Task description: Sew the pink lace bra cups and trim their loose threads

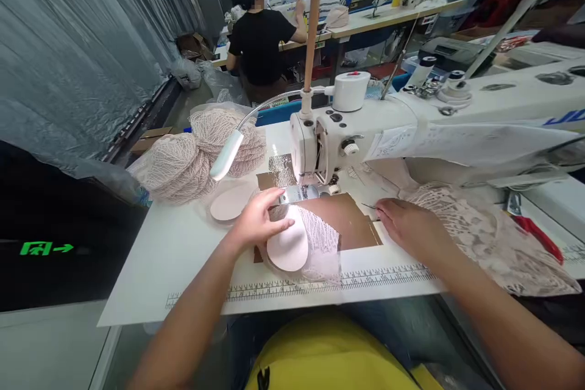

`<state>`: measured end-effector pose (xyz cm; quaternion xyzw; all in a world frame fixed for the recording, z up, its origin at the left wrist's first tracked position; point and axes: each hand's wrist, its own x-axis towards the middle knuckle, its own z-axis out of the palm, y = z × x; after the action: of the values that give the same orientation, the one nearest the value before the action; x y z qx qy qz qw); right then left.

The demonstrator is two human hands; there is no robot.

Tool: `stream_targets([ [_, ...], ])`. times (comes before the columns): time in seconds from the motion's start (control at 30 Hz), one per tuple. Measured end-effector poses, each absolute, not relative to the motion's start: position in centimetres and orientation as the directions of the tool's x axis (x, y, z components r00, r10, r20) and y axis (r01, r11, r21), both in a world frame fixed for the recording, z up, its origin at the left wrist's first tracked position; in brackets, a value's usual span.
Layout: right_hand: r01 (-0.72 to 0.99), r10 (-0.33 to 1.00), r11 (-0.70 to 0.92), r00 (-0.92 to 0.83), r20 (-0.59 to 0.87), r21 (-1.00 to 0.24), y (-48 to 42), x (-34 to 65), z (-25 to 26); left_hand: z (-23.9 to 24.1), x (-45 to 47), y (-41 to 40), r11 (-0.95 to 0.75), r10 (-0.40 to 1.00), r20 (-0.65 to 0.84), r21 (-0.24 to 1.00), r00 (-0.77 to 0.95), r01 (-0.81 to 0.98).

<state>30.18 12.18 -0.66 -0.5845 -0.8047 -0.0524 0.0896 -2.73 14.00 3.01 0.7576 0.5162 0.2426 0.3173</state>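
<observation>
Under the sewing machine head [306, 146] lies a pale pink bra cup [289, 247] with a lace panel [322, 237] on its right side. My left hand [258, 219] holds the cup at its upper left; the thumb lies across the pad, and the index fingertip reaches the metal guide [295, 194] by the presser foot. The other left fingers are mostly hidden. To the right, my right hand [406, 225] is closed around a thin pointed metal tool [369, 206], its kind unclear. This tip points left over the brown plate [351, 219].
Stacked lace cups [228, 140] and a loose pad [228, 202] lie left, below a bent lamp [227, 155]. Lace fabric [493, 244] and red-handled scissors [537, 236] are right. A printed ruler [365, 278] runs along the front edge. A person [260, 42] sits beyond.
</observation>
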Motion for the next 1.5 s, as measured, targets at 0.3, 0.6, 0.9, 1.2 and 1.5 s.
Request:
stream_targets([
  [0.3, 0.755, 0.921, 0.364, -0.379, 0.09, -0.545, 11.6, 26.5, 2.0, 0.9, -2.6, 15.8, 0.195, 0.847, -0.294, 0.947, 0.443, 0.255],
  [0.6, 0.519, 0.801, 0.463, -0.591, 0.09, -0.719, 14.2, 21.1, 4.1, 0.9, -1.9, 15.0, 0.303, 0.786, -0.288, 0.951, 0.546, 0.065],
  [0.9, 0.375, 0.809, 0.214, -0.585, -0.051, -0.902, 15.3, 20.8, 1.4, 1.2, -1.7, 14.7, 0.336, 0.743, -0.275, 0.942, 0.61, 0.015],
  [1.2, 0.369, 0.8, 0.231, -0.599, -0.041, -0.9, 14.6, 19.8, 1.5, 0.8, -1.3, 14.7, 0.399, 0.716, -0.34, 0.916, 0.61, 0.041],
  [1.5, 0.365, 0.828, 0.238, -0.561, -0.009, -0.9, 14.1, 19.4, 1.9, 1.0, -1.1, 14.7, 0.397, 0.705, -0.354, 0.915, 0.614, 0.072],
])
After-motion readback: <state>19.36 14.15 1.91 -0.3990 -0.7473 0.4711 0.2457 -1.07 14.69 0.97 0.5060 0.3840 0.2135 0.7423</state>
